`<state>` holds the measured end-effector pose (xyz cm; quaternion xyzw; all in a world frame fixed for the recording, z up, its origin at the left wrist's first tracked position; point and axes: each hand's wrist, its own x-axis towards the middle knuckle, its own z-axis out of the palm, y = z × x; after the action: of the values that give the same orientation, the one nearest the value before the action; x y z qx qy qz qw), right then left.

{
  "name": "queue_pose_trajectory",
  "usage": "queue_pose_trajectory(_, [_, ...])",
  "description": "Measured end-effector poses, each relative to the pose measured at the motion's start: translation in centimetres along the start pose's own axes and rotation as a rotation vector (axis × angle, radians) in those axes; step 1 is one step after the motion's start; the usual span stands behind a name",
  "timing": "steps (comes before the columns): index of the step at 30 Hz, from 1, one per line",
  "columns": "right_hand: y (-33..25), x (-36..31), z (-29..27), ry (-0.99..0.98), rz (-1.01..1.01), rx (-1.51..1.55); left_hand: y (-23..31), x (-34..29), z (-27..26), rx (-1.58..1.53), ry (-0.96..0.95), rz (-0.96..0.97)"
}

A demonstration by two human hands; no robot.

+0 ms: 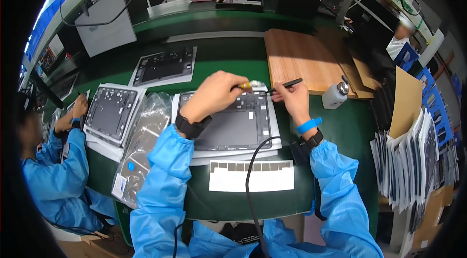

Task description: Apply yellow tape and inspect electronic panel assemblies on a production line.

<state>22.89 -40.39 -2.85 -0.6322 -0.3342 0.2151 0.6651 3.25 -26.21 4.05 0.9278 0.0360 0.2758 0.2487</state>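
Note:
A dark grey tablet-like housing (226,131) with small white patches lies on white sheets in front of me. My left hand (214,93) is above its far edge, closed round a small yellow-and-dark object (244,85) whose kind I cannot make out. Close by on the right, my right hand (293,100) grips a slim black pen-like tool (292,83); its inner end points toward the housing's far edge. Between the hands, the detail is small and blurred. Nearer to me lies a white strip sheet (250,182) with a row of grey squares.
Clear plastic bags (141,146) and another housing (112,112) lie left; a third housing (163,67) sits farther back. Wooden boards (306,61) and a white pump bottle (335,95) are right, near upright sheets (408,160). A black cable (249,180) crosses the front. Co-workers sit left and opposite.

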Motion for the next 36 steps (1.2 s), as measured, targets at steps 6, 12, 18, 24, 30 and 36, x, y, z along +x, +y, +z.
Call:
queue_pose_trajectory(6, [-0.3,-0.8,0.0,0.031,0.051,-0.015,-0.4,-0.3,2.6,0.134,-0.181,-0.166])
queue_pose_trajectory(12, [0.3,-0.6,0.0,0.044,0.077,0.01,-0.7,-0.4,3.1,0.181,-0.214,-0.092])
queue_pose_trajectory(18, [0.5,-1.0,0.6,0.038,0.082,0.026,-1.1,-0.7,3.6,0.268,-0.258,-0.053])
queue_pose_trajectory(24, [0.7,-1.1,0.6,0.051,0.066,0.027,-1.0,-0.6,3.7,0.296,-0.277,-0.05])
queue_pose_trajectory(30, [0.6,-1.5,0.8,0.071,0.05,-0.01,-0.7,-0.9,3.7,0.33,-0.277,-0.028])
queue_pose_trajectory(36, [0.9,-1.9,1.2,0.094,0.004,-0.092,-0.2,-1.2,4.4,0.404,-0.32,-0.039])
